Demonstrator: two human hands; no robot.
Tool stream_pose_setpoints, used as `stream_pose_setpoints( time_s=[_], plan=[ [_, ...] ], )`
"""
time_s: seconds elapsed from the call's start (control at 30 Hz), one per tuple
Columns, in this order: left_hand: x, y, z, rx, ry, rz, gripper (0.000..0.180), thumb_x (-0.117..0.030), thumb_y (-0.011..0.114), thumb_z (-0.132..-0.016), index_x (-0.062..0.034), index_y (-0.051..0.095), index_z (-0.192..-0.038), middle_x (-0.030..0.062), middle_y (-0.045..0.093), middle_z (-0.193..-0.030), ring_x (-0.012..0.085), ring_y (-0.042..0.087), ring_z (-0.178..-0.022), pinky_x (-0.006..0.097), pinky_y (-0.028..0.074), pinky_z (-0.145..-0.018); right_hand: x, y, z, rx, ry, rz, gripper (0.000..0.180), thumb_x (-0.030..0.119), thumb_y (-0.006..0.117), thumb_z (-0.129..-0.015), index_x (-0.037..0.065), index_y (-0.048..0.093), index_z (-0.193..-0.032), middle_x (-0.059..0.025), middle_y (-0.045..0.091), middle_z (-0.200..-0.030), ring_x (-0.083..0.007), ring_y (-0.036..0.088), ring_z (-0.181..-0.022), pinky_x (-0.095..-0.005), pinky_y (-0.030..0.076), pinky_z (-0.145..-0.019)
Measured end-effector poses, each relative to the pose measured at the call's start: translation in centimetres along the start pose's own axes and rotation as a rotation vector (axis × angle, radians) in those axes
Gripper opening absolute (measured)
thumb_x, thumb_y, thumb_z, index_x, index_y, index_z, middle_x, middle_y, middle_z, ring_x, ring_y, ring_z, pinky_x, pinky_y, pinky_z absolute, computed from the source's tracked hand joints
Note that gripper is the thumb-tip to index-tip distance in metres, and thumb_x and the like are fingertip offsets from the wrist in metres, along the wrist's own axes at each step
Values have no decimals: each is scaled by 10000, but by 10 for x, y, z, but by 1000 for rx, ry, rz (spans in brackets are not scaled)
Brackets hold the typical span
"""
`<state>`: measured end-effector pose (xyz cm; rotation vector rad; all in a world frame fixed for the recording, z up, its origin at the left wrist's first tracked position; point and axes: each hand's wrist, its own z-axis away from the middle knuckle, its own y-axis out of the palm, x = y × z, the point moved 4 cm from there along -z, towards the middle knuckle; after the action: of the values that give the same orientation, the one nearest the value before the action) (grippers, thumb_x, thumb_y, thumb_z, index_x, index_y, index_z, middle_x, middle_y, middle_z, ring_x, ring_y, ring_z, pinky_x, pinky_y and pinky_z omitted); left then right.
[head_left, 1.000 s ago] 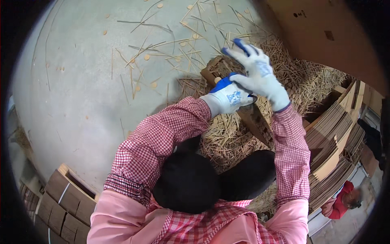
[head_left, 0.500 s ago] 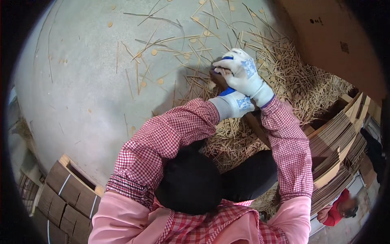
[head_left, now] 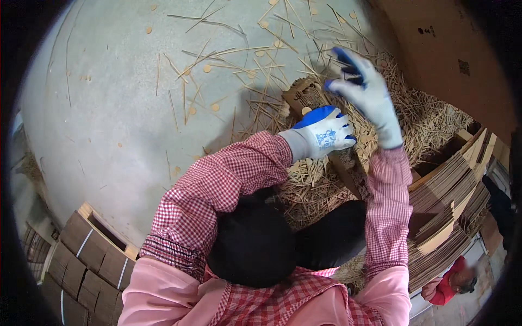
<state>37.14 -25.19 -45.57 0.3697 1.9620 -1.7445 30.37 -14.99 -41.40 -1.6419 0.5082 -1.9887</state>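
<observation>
A long brown cardboard stack (head_left: 346, 163) slants across the strip pile, its far end torn or ragged. Wrapped over its middle is my left hand (head_left: 326, 133), in a white glove with blue palm and fingertips. My right hand (head_left: 367, 89), gloved alike and slightly blurred, is raised beyond and to the right of the stack. Its thumb and fingers are apart, and nothing shows between them. A small round cardboard disc (head_left: 306, 111) lies at the stack beside my left hand. Part of the stack is hidden under that hand.
Narrow cardboard scraps (head_left: 413, 111) heap around the stack, with loose strips and discs across the grey floor (head_left: 125, 108). A large cardboard box (head_left: 446, 49) stands at far right. Flat cardboard sheets (head_left: 451, 201) pile at right, strapped bundles (head_left: 87, 261) at left. A person in red (head_left: 448, 282) is at lower right.
My right hand has let go of the stack's far end and lifted away to the right, opening. That end is now uncovered. My left hand stays on the stack, its fingers now showing more.
</observation>
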Motion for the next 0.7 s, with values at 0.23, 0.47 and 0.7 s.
stream_pose_setpoints(
  time_s=[0.23,0.47,0.7],
  plan=[
    [0,28,9,-213,-51,120,202,-212,467,-856,-170,643,-946,41,638,-961,226,550,-997,407,411,-889,23,55,12,-17,-372,436,195,232,674,-729,102,691,-873,-117,592,-856,-295,574,-838,-411,470,-727],
    [-6,-10,3,202,-16,-112,105,-206,585,-679,-168,640,-760,23,619,-839,216,569,-895,381,430,-821,-12,30,2,-315,208,-610,256,236,613,-834,-13,673,-834,-103,647,-840,-169,612,-686,-315,518,-657],
    [-9,-10,5,-52,12,-24,243,-208,647,-676,-169,651,-916,23,569,-993,214,536,-972,376,412,-856,-25,-2,-6,-279,184,-735,449,314,530,-917,-58,529,-1169,-150,626,-1040,-181,620,-889,-274,511,-767]
  ],
)
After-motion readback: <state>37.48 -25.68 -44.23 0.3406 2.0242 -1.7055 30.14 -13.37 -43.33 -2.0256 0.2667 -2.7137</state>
